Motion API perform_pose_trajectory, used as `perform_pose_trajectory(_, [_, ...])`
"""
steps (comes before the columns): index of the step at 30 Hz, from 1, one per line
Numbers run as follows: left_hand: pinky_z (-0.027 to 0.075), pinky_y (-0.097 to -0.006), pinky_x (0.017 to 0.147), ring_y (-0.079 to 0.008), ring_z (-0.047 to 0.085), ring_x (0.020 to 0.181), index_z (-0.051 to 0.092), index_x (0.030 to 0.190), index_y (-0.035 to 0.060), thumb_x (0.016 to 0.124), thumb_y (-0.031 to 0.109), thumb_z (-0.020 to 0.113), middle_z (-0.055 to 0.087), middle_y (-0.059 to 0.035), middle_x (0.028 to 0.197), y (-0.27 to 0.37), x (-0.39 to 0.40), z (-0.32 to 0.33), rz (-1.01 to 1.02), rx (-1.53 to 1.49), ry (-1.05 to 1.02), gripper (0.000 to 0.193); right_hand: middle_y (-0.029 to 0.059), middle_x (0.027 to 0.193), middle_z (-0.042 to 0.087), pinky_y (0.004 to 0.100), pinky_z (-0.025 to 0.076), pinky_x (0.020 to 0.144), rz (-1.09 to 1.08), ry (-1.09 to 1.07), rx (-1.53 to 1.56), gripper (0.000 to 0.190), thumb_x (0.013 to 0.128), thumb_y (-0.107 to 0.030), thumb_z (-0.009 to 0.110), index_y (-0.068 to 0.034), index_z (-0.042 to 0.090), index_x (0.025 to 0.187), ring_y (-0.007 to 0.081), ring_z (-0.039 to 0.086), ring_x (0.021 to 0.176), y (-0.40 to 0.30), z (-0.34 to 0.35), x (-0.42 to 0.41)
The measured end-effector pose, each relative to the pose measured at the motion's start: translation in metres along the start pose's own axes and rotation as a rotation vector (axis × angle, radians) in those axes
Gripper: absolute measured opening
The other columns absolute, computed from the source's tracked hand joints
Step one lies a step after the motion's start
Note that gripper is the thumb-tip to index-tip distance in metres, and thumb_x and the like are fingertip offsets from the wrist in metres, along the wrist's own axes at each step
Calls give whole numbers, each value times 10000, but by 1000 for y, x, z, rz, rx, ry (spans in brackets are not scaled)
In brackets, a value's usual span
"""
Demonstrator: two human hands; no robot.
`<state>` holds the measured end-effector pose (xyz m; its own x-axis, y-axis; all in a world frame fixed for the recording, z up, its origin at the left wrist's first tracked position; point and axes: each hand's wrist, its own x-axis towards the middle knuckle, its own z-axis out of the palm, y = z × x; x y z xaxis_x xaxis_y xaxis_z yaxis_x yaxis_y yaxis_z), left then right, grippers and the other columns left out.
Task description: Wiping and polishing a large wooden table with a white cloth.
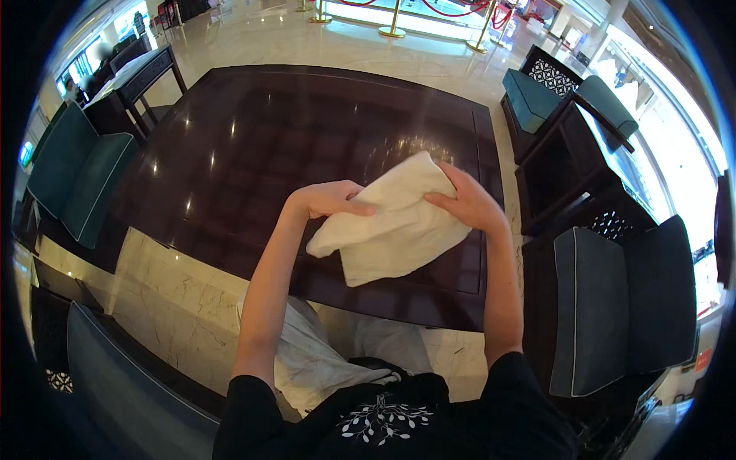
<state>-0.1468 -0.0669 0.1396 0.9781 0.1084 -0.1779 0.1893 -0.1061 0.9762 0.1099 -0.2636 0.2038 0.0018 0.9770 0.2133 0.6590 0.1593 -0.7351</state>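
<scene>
A white cloth [397,230], folded over and creased, is held up in front of me above a dark, polished wooden table [270,138]. My left hand [333,200] grips its left side, thumb on top and the fingers hidden behind the fabric. On the opposite side, my right hand [468,198] pinches the cloth near its upper right edge, with thumb and fingers pressed into it. The lower corner of the fabric hangs loose towards me. Bright reflections show on the tabletop just beyond the cloth.
Dark wooden armchairs with cushions stand around, including a green-cushioned chair [86,172] at left and a grey-cushioned chair [621,305] at right. A side cabinet [558,167] stands at right. Farther off are gold rope posts [393,23] on the shiny floor [241,34].
</scene>
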Motion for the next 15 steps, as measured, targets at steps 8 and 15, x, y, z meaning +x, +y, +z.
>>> perform_pose_trajectory(8, [559, -308, 954, -98, 669, 1075, 660, 1373, -12, 1032, 252, 738, 745, -40, 1214, 40, -20, 34, 206, -47, 176, 438, 91, 1161, 742, 347, 524, 998, 4, -124, 115, 436, 1006, -301, 741, -21, 659, 1330, 193, 687, 1109, 8, -30, 37])
perform_pose_trajectory(15, [570, -334, 982, -127, 680, 1129, 576, 1443, -4, 1044, 167, 700, 710, -55, 1289, 24, -13, 35, 336, -284, 318, 451, 180, 1393, 694, 444, 531, 1056, 453, -27, 1075, 912, 1054, -787, 308, -43, 573, 1510, 318, 688, 1233, 159, 59, -3])
